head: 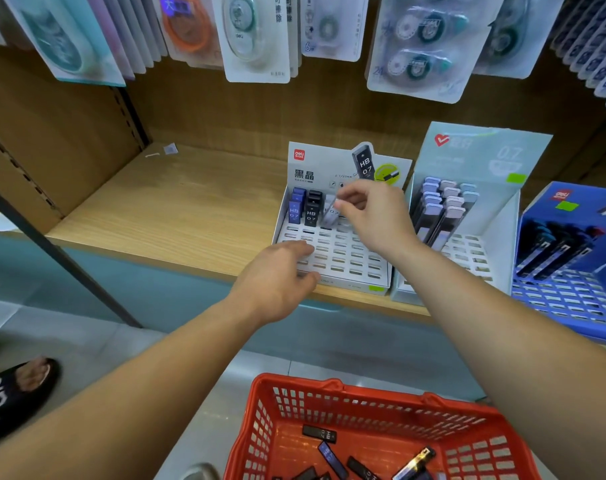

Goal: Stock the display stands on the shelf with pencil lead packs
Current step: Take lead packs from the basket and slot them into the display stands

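pencil lead pack (330,213), pale grey, is pinched in my right hand (374,216) at the back row of the white display stand (350,263), beside a black pack (311,213). my left hand (277,277) grips the stand's front left corner, at the shelf (156,216) front edge. loose packs (332,457) lie in the red basket (363,403).

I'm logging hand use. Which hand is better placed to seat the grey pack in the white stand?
Right. The right hand pinches the grey pack beside the black packs; the left hand holds the front left corner of the white stand, steadying it.
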A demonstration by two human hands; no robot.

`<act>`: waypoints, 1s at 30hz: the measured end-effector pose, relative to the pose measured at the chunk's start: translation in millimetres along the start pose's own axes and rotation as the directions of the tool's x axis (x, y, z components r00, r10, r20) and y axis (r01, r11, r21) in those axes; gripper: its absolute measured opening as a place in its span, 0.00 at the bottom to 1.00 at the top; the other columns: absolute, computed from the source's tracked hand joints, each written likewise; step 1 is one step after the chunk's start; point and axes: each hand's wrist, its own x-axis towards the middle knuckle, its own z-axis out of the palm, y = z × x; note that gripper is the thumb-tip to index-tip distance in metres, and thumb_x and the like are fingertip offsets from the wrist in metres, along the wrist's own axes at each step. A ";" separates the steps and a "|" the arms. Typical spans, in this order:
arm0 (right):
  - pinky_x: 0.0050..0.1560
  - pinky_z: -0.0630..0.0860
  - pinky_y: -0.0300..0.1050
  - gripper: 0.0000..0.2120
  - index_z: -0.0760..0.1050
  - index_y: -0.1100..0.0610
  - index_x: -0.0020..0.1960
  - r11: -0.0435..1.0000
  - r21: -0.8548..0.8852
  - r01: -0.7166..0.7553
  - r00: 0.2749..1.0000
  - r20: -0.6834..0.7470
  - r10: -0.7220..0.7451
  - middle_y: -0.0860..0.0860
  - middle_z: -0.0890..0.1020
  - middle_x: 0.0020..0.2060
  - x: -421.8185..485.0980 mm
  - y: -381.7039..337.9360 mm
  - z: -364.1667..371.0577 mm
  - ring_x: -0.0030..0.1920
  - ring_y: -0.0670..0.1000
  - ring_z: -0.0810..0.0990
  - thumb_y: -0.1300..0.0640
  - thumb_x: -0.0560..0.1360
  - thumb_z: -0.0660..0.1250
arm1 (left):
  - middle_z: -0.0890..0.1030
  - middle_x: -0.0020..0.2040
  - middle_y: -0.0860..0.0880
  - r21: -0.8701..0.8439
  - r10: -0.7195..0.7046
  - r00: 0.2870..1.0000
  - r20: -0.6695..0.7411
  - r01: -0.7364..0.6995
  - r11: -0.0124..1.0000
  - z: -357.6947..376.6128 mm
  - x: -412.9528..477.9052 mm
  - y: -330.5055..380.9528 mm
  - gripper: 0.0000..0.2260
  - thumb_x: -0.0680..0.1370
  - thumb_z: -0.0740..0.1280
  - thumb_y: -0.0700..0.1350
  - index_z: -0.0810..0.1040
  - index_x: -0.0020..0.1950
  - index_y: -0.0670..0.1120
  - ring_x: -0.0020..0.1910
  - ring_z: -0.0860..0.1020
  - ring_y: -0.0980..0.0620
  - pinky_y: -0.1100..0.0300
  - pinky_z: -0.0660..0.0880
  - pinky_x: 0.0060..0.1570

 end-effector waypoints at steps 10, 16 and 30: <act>0.51 0.79 0.47 0.03 0.83 0.56 0.50 0.984 -0.154 0.095 0.991 0.112 -0.078 0.49 0.84 0.41 5.6 4.6 14.5 0.42 0.48 0.81 0.58 0.77 0.72 | 0.66 0.78 0.55 0.100 0.050 0.998 0.025 -0.053 0.994 6.4 2.8 -10.4 0.23 0.82 0.65 0.54 0.71 0.76 0.50 0.77 0.63 0.54 0.59 0.60 0.74; 0.51 0.80 0.51 0.08 0.80 0.56 0.50 0.985 -0.164 -0.047 0.993 0.095 0.063 0.50 0.82 0.39 -1.7 3.2 20.7 0.43 0.52 0.81 0.54 0.75 0.75 | 0.66 0.78 0.54 0.101 0.055 0.998 0.041 -0.059 0.993 4.6 1.6 -8.9 0.23 0.82 0.65 0.53 0.70 0.76 0.50 0.77 0.64 0.53 0.60 0.60 0.73; 0.52 0.77 0.44 0.09 0.82 0.52 0.52 0.964 -0.202 -0.173 0.962 0.176 0.210 0.47 0.84 0.45 -221.7 11.8 -63.5 0.43 0.48 0.82 0.51 0.73 0.75 | 0.78 0.69 0.49 0.095 -0.030 0.976 0.215 0.009 0.995 46.6 -119.8 30.9 0.23 0.79 0.68 0.55 0.74 0.72 0.48 0.67 0.75 0.50 0.58 0.71 0.66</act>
